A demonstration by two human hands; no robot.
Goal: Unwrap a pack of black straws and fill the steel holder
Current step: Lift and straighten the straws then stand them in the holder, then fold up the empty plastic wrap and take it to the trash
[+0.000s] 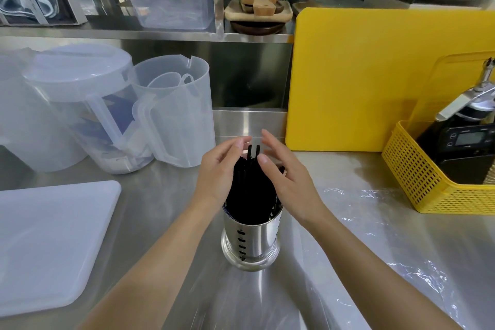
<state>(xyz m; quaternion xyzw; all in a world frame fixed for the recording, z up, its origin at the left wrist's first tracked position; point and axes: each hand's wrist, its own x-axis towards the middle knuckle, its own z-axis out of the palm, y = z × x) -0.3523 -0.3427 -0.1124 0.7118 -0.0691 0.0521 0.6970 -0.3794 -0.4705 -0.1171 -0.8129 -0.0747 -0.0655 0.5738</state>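
Note:
A perforated steel holder [251,241] stands upright on the steel counter in the middle of the view. A thick bundle of black straws [251,190] stands in it, leaning away from me, tips sticking out above my fingers. My left hand [217,169] cups the bundle from the left, fingers curled against the straws. My right hand [286,174] presses on the bundle from the right with fingers extended. Clear plastic wrap [375,220] lies crumpled and flat on the counter to the right of the holder.
Two clear plastic jugs [171,112] stand at the back left, a white tray [48,244] lies at the left. A yellow cutting board [348,78] leans against the back right, with a yellow basket [434,187] holding a scale and bottle at the right.

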